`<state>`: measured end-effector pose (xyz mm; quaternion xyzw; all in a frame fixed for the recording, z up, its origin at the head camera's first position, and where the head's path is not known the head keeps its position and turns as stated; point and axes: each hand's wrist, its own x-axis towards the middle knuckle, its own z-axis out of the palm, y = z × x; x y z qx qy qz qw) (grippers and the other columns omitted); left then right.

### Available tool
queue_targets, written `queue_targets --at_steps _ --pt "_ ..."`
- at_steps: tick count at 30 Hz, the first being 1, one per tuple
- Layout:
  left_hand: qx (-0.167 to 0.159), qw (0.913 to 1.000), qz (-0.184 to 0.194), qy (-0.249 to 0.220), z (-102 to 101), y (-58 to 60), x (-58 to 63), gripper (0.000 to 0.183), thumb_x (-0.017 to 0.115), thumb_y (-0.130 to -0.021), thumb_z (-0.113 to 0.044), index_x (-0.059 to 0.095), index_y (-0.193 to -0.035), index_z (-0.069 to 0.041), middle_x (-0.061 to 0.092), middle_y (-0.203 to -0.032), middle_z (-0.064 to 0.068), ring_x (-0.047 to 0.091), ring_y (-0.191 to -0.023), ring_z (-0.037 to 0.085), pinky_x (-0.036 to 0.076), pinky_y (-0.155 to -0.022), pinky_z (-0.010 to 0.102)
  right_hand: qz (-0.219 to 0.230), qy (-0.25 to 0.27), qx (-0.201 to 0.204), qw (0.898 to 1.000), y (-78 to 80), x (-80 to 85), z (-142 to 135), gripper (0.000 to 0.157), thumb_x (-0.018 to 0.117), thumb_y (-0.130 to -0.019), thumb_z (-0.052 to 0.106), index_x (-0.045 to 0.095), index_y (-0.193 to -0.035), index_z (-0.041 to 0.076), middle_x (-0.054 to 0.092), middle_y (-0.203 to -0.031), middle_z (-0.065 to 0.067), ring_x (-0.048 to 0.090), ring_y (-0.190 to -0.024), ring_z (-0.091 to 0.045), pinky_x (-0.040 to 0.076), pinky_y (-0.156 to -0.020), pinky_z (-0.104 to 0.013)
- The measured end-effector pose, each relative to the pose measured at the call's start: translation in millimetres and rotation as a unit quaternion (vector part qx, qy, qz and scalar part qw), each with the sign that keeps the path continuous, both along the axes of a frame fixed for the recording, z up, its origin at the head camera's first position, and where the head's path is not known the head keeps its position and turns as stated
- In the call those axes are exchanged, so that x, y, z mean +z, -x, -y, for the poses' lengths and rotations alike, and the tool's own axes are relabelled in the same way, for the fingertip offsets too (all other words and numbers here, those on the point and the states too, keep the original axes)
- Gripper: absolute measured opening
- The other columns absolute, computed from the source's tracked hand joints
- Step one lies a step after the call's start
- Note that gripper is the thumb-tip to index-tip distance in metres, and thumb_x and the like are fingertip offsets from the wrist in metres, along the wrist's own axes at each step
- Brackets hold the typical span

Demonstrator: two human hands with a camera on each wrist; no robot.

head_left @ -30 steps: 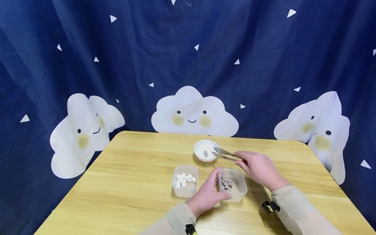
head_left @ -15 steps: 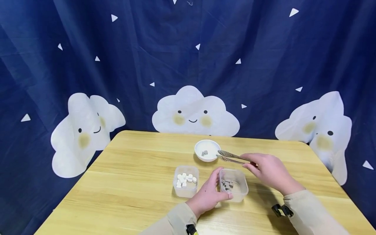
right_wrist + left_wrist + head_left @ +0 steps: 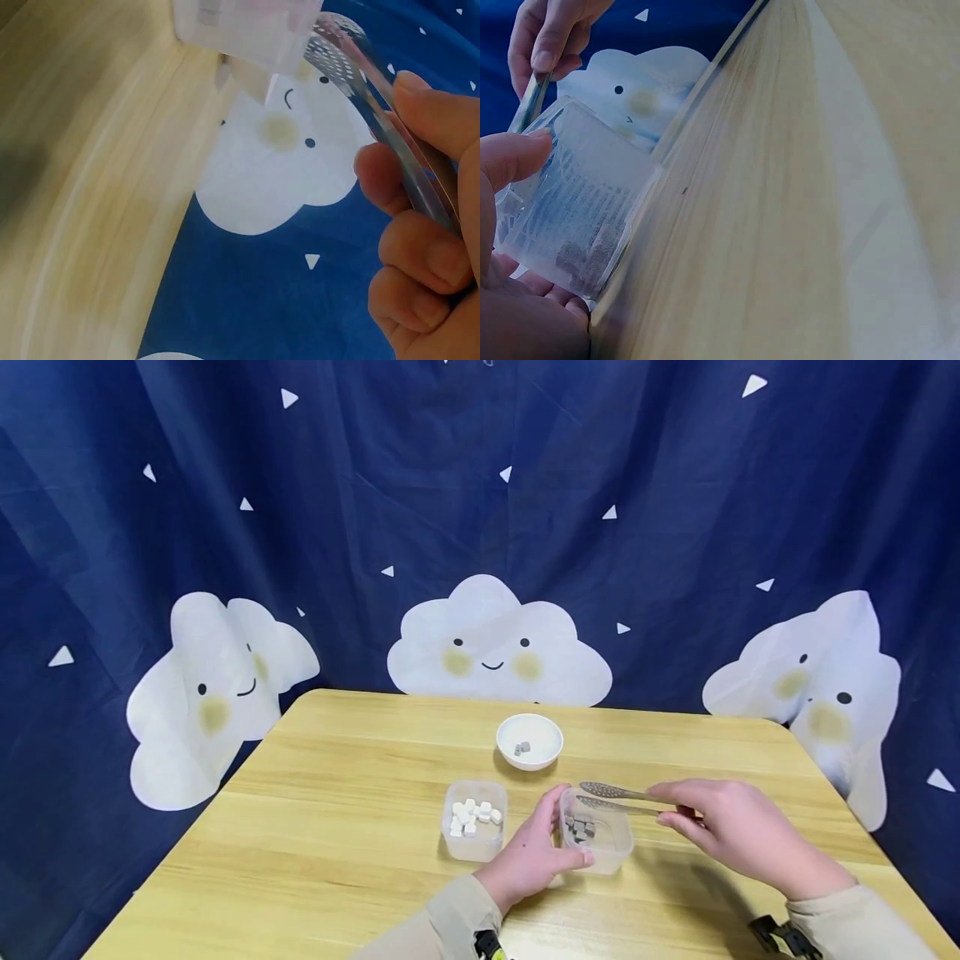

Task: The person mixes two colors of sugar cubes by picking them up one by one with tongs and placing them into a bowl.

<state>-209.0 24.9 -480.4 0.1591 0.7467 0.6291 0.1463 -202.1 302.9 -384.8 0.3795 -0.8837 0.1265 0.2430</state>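
My left hand holds a clear square plastic container, thumb on its near side and fingers behind its left side. Grey cubes lie at the left of that container. In my right hand is a pair of metal tongs with perforated tips. The tongs' tips are spread and hover over the container's rim, with nothing between them. In the right wrist view the thumb and curled fingers grip the tongs. Behind stands a white bowl with small grey cubes inside.
A second clear container with several white cubes stands just left of my left hand. Everything sits on a wooden table. A dark blue curtain with cloud prints hangs behind the table's far edge.
My right hand has moved right and toward me, carrying the tongs from the bowl's rim to above the held container. The grey cubes in the bowl shifted slightly. The left hand keeps its hold.
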Motion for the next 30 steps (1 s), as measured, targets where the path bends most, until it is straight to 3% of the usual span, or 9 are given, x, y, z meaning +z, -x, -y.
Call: queue_targets --at_steps 8,16,30 --pt "-0.008 0.9998 0.005 -0.018 0 0.6 -1.3 0.102 0.085 -0.078 -0.022 0.024 -0.160 -0.025 0.044 -0.150 -0.012 0.040 -0.139 0.017 0.025 -0.119 0.048 0.038 -0.044 0.005 0.998 -3.2 7.8 12 0.027 0.084 -0.082 0.020 0.076 -0.108 0.021 0.068 -0.089 0.018 0.049 -0.068 0.010 0.049 -0.056 -0.025" --pt "-0.017 0.9994 0.000 -0.029 1 2.2 -2.3 0.101 0.084 -0.079 -0.021 0.023 -0.160 -0.022 0.046 -0.147 -0.013 0.041 -0.138 0.016 0.023 -0.119 0.049 0.039 -0.091 0.004 0.995 2.4 7.0 29 0.025 0.084 -0.081 0.021 0.076 -0.104 0.021 0.074 -0.094 0.011 0.070 -0.079 -0.008 0.058 -0.063 -0.037" --pt "-0.015 0.9998 -0.008 -0.014 1 2.1 -2.3 0.102 0.084 -0.079 -0.023 0.023 -0.161 -0.022 0.045 -0.150 -0.010 0.042 -0.137 0.015 0.026 -0.118 0.047 0.091 -0.112 -0.013 0.989 2.5 11.8 43 0.014 0.082 -0.084 0.023 0.073 -0.094 0.027 0.069 -0.083 0.016 0.065 -0.069 -0.005 0.053 -0.056 -0.036"
